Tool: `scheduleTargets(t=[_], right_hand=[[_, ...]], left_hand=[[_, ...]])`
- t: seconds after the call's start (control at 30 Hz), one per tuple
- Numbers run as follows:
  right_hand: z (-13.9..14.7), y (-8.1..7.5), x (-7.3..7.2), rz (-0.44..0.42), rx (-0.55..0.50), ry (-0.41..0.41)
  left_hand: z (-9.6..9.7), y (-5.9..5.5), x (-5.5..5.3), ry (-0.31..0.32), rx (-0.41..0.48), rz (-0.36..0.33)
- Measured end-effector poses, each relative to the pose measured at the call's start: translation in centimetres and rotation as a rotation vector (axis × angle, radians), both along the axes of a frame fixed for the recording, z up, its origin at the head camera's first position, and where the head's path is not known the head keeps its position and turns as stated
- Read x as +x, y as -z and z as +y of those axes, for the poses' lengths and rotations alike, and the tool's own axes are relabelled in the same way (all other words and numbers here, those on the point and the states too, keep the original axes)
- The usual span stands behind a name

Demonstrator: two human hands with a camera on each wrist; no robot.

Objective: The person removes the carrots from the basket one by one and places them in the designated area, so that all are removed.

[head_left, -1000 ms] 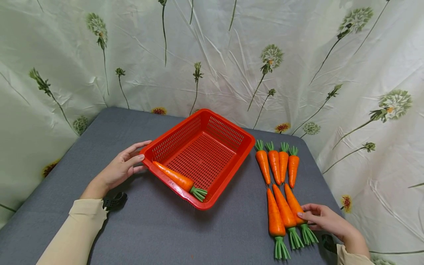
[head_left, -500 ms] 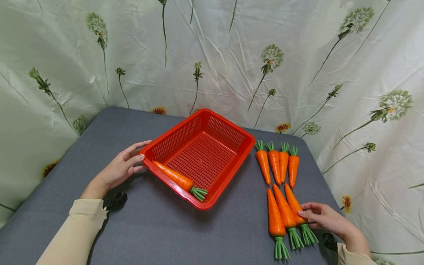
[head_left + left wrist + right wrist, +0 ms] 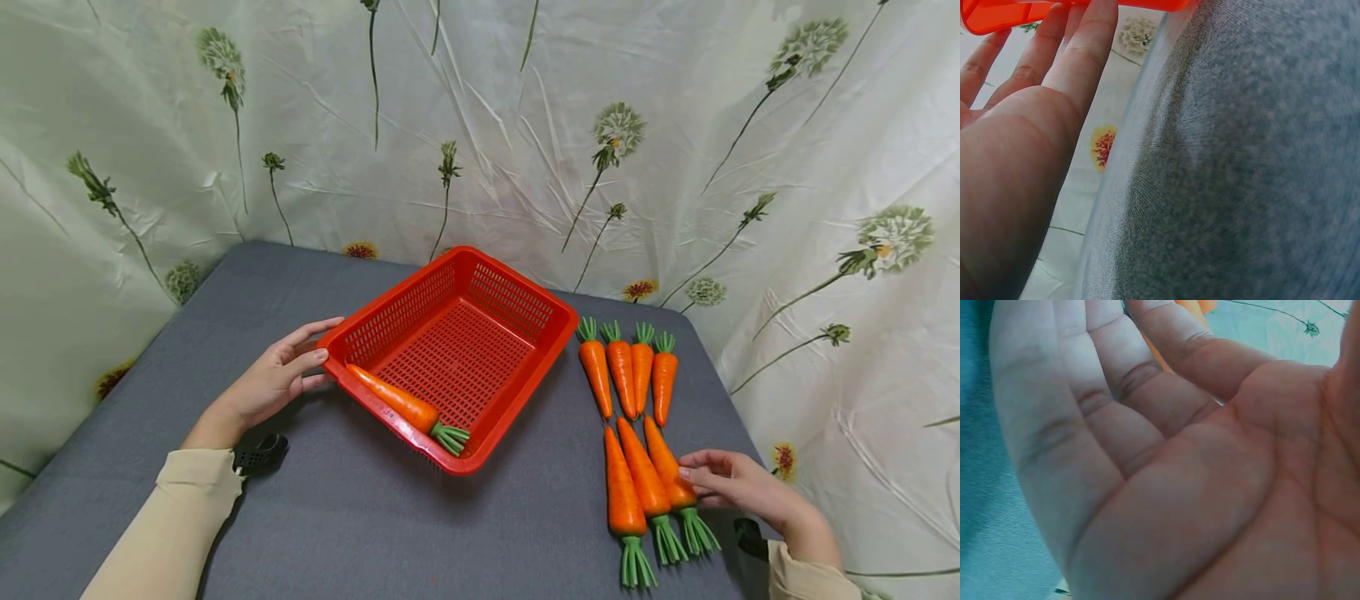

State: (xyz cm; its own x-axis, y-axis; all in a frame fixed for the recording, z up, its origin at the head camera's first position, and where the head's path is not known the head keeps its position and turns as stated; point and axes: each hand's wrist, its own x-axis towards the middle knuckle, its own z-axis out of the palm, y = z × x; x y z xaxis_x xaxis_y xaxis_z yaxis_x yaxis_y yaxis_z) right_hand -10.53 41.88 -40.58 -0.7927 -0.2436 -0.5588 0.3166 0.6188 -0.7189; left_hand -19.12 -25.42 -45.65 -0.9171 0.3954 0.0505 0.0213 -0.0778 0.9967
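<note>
A red plastic basket (image 3: 465,358) with slotted sides sits mid-table in the head view. My left hand (image 3: 273,379) holds its left corner, thumb on the rim and fingers against the outside. In the left wrist view the fingers reach to the basket's edge (image 3: 997,19). One carrot (image 3: 397,400) lies inside along the near wall, green top to the right. My right hand (image 3: 742,487) is beside the rightmost carrot (image 3: 670,467) of a front row of three, its relaxed fingertips at that carrot's edge. In the right wrist view, fingers mostly hide the carrot (image 3: 1197,307).
Behind the front row lie several more carrots (image 3: 621,375), green tops pointing away and tips meeting the front row's tips. Grey cloth covers the table (image 3: 337,517). A flower-printed curtain (image 3: 510,125) hangs along the back and sides.
My right hand has eased slightly up and to the right, its thumb sliding off the carrot's top toward its edge. The carrots, the basket and my left hand stay in place.
</note>
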Motion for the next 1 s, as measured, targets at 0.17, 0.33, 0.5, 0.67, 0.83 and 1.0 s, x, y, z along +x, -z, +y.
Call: scheduleTargets(t=[0.17, 0.33, 0.5, 0.67, 0.83, 1.0], right_hand=[[-0.1, -1.1, -0.4, 0.016, 0.075, -0.004], [-0.6, -2.3, -1.0, 0.040, 0.118, -0.017], [-1.5, -3.3, -1.8, 0.074, 0.140, -0.028], [-2.6, -3.7, -2.8, 0.111, 0.155, -0.046], [-4.0, -4.0, -4.0, 0.174, 0.146, -0.074], [-5.3, -4.5, -5.2, 0.211, 0.134, -0.114]], left_hand=[[0.0, 0.0, 0.0, -0.001, 0.003, 0.002], [0.0, 0.0, 0.0, 0.006, 0.014, 0.004], [0.0, 0.0, 0.0, 0.008, 0.008, 0.005], [0.0, 0.0, 0.0, 0.005, -0.002, -0.004], [0.0, 0.0, 0.0, 0.005, 0.004, -0.010], [0.0, 0.0, -0.1, 0.004, 0.005, -0.009]])
